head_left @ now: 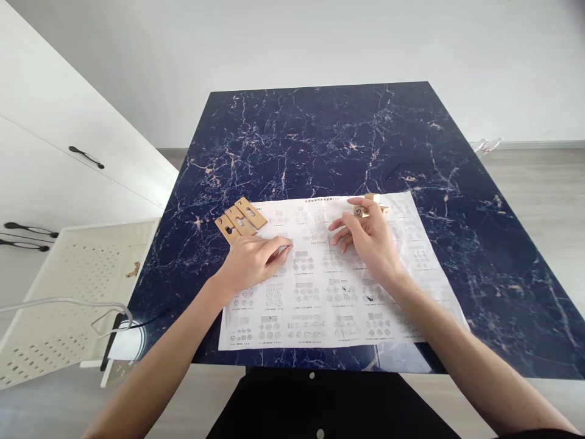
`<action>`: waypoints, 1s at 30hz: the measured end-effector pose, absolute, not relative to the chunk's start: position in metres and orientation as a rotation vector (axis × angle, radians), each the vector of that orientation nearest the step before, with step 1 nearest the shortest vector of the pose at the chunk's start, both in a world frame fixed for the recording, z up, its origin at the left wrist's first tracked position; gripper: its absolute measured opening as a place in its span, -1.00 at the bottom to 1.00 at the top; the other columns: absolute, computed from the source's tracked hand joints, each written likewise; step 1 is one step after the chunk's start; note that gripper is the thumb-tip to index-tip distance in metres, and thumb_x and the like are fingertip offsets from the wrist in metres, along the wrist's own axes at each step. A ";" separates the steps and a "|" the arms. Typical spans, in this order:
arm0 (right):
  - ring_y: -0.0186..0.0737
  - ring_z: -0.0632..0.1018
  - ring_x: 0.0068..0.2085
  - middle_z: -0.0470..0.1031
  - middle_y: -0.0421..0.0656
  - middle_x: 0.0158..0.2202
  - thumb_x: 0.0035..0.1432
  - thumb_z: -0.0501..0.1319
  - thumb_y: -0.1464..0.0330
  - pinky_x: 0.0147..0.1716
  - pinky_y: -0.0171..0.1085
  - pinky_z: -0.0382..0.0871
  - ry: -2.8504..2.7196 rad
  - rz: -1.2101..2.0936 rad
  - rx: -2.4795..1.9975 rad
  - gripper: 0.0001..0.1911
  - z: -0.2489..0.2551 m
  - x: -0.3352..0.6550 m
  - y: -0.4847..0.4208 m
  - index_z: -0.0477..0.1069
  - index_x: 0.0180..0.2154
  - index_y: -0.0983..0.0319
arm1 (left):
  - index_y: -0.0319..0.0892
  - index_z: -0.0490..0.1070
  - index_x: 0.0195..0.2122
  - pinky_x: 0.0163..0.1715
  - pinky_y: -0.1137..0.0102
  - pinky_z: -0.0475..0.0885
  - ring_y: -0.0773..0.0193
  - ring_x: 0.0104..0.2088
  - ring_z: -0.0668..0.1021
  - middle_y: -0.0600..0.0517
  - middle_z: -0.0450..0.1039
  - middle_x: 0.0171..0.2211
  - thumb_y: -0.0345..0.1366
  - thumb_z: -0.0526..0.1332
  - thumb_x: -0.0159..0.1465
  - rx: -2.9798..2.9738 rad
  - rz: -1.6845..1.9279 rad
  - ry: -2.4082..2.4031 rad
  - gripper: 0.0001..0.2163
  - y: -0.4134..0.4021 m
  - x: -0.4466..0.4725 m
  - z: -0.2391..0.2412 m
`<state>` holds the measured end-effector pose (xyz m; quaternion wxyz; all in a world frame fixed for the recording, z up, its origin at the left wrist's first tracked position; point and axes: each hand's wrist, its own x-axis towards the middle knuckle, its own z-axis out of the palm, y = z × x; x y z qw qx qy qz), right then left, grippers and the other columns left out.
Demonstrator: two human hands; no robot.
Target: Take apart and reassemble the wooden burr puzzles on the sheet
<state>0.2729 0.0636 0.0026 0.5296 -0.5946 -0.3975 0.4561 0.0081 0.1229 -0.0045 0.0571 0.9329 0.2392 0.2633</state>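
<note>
A white instruction sheet point(311, 292), printed with small diagrams, lies creased on the table. My left hand point(253, 261) rests on its left part, thumb and index finger drawn together; anything between the tips is too small to make out. Just beyond this hand, three flat wooden pieces point(250, 214) with slots, marked with numbers, lie side by side over the sheet's corner. Over the sheet's right half, my right hand point(368, 241) is open, its fingers apart and curved. Partly hidden behind those fingers sits a wooden block piece point(375, 209) with a dark mark.
The dark blue marbled table point(292, 140) extends beyond the sheet towards a white wall. At the left stand a white cabinet point(68, 122) with black handles and a white perforated panel point(77, 292). A pale cable point(68, 300) runs near the table's left edge.
</note>
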 end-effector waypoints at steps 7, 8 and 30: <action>-0.23 0.63 -0.47 0.61 -0.19 -0.33 0.45 0.29 0.08 -0.54 -0.24 0.50 -0.975 1.071 -1.414 -0.68 0.002 0.272 0.063 0.30 0.03 0.09 | -0.15 0.54 -0.12 -0.52 0.42 0.42 0.37 -0.61 0.58 0.19 0.55 -0.56 -0.34 0.23 0.55 2.819 0.785 0.727 -0.90 0.123 0.008 -0.004; -0.24 0.63 -0.47 0.61 -0.20 -0.34 0.44 0.30 0.09 -0.54 -0.25 0.49 -0.970 1.079 -1.415 -0.69 0.002 0.272 0.063 0.30 0.02 0.09 | -0.15 0.54 -0.11 -0.52 0.42 0.42 0.37 -0.61 0.58 0.19 0.55 -0.56 -0.34 0.23 0.55 2.819 0.780 0.725 -0.90 0.123 0.008 -0.005; -0.27 0.60 -0.53 0.57 -0.23 -0.29 0.45 0.26 0.09 -0.61 -0.26 0.46 -0.992 1.093 -1.402 -0.70 -0.002 0.279 0.065 0.25 0.05 0.03 | -0.13 0.52 -0.12 -0.53 0.43 0.42 0.38 -0.61 0.57 0.20 0.55 -0.56 -0.35 0.20 0.55 2.822 0.772 0.721 -0.89 0.123 0.007 -0.005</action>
